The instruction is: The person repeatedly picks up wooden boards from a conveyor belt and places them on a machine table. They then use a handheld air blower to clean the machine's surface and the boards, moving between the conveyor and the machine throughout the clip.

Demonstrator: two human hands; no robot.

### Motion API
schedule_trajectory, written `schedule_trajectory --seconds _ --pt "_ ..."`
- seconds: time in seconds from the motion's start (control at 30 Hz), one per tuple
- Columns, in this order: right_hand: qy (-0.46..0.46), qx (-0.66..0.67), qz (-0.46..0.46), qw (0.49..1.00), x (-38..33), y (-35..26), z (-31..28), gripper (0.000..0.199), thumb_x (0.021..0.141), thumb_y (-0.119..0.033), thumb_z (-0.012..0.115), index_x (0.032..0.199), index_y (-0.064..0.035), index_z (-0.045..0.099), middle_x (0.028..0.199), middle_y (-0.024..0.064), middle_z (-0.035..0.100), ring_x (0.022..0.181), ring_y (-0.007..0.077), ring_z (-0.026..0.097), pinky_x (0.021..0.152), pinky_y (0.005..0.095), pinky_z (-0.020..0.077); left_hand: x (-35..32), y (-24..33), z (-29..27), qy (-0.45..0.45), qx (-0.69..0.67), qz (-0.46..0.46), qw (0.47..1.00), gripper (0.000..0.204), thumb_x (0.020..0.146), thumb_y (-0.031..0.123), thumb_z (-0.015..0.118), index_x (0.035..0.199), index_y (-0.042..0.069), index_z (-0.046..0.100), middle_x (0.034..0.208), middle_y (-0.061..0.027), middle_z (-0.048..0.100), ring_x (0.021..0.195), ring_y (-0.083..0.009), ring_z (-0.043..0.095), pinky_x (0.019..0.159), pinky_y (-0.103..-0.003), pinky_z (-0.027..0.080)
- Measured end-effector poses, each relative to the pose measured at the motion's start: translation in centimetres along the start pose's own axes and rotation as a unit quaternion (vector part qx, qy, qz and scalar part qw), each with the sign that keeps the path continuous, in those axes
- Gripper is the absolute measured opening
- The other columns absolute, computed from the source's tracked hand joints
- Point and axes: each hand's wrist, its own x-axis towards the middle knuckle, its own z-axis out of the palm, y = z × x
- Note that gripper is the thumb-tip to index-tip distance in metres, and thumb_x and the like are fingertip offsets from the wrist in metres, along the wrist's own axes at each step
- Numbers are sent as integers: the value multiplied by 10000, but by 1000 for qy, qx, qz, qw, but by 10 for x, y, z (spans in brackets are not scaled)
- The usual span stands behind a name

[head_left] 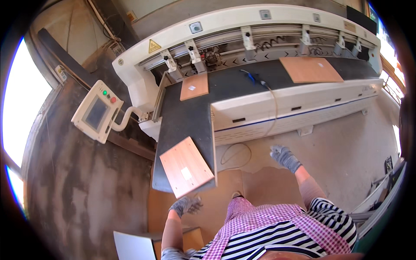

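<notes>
A wood-coloured rectangular panel (177, 162) with a white label and small holes lies tilted on the black bed (167, 130) of a long white machine, its near corner past the bed's end. My left hand (186, 205), in a grey glove, is just below that corner; its fingers are apart and nothing is in them. Out to the right, above the floor, hangs my right hand (284, 157), gloved alike, with loosely bent fingers and nothing seen in it. A smaller panel (197, 88) and a larger one (315, 70) lie farther along the bed.
A control box (96, 112) with a screen and buttons stands left of the machine on a curved arm. A blue air gun (252, 78) rests on the bed, its hose (276, 108) hanging over the white front. At lower left stands a pale-topped box (134, 245). Cardboard (264, 190) covers the floor.
</notes>
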Motion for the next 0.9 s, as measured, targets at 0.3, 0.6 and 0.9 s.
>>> schedule_trajectory --seconds 0.3,0.6,0.9 --pt "7 -34 -54 998 458 -81 123 669 840 -361 673 1323 57 470 1315 272 519 1248 376 489 1063 387 385 193 -349 156 388 -720 -531 222 565 908 225 629 1355 -63 439 1379 -207 483 1246 -269 498 1031 -335 410" --pt "-30 -240 56 969 679 -105 207 738 784 -421 669 1336 15 443 1408 280 395 1328 383 368 1073 484 324 407 -440 284 92 -616 -657 426 777 773 365 755 1374 -13 439 1288 -268 524 1191 -387 522 1032 -405 407" --pt "-26 -253 -275 927 753 -82 215 499 840 -200 496 1302 -12 516 1378 227 463 1305 392 402 1097 545 257 486 -416 224 110 -748 -646 103 959 738 185 778 1449 -79 191 1094 -258 616 853 -337 670 732 -380 563"
